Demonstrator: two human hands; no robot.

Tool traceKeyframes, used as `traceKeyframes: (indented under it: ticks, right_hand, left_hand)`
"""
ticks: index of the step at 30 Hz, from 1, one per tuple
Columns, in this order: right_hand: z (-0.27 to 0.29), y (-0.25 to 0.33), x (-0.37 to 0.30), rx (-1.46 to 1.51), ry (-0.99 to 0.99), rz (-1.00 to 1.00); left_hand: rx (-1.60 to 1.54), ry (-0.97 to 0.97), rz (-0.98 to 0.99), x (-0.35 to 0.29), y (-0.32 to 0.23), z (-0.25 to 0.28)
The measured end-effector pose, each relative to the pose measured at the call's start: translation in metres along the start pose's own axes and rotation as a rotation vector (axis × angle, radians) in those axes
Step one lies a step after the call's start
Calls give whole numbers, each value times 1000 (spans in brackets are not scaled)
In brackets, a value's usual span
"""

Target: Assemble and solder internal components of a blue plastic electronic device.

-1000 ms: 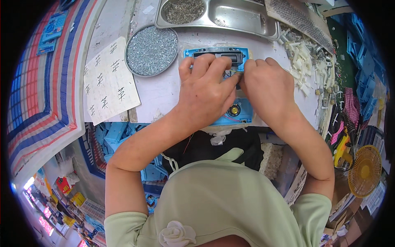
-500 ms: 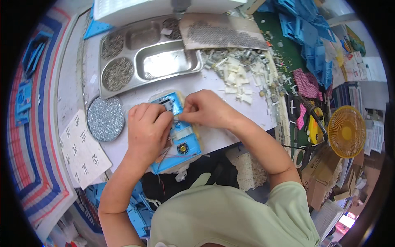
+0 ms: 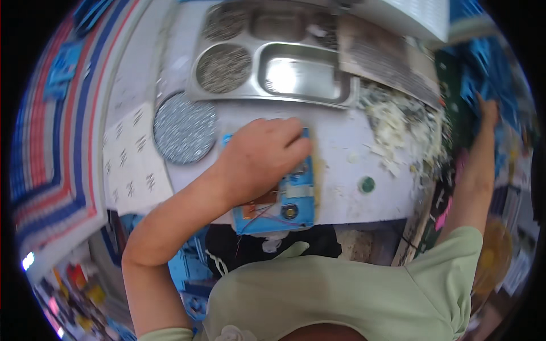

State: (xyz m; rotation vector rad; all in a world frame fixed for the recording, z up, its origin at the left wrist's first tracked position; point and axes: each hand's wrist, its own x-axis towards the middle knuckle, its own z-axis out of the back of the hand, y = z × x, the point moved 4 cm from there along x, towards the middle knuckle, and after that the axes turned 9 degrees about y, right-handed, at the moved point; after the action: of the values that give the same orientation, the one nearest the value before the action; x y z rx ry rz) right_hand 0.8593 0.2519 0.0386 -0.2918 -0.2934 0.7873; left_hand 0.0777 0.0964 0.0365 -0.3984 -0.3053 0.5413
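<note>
Head view: left hand (image 3: pixel 263 162) over the blue case (image 3: pixel 305 206), near side of the table (image 3: pixel 352 202)!
—Fingers?
—Bent, bunched together; tips hidden, so I can't tell whether they pinch anything.
—And the right hand (image 3: pixel 488 108)?
—Stretched far right, at the blue parts (image 3: pixel 492 65)! Blurred; can't tell if its fingers grip.
—Left of the case?
—Metal bits (image 3: pixel 186 129), then paper (image 3: pixel 133 165); tray (image 3: pixel 255 94) on the far side.
</note>
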Motion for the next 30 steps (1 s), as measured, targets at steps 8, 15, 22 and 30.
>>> traceKeyframes:
  ticks: [8,15,22,30]
  right_hand:
    - [33,-9,-21,189,-260,-113]
    - [142,39,-290,1836,-402,279]
    - [226,166,-555,2230,452,534]
    - [234,246,-560,1613,518,1115]
  left_hand:
    - [-25,-53,-8,-3,-3,1]
    - [25,-49,13,-7,-4,7]
    - [34,-391,-18,-15,-50,36]
    - [-1241,-386,460,-66,-29,61]
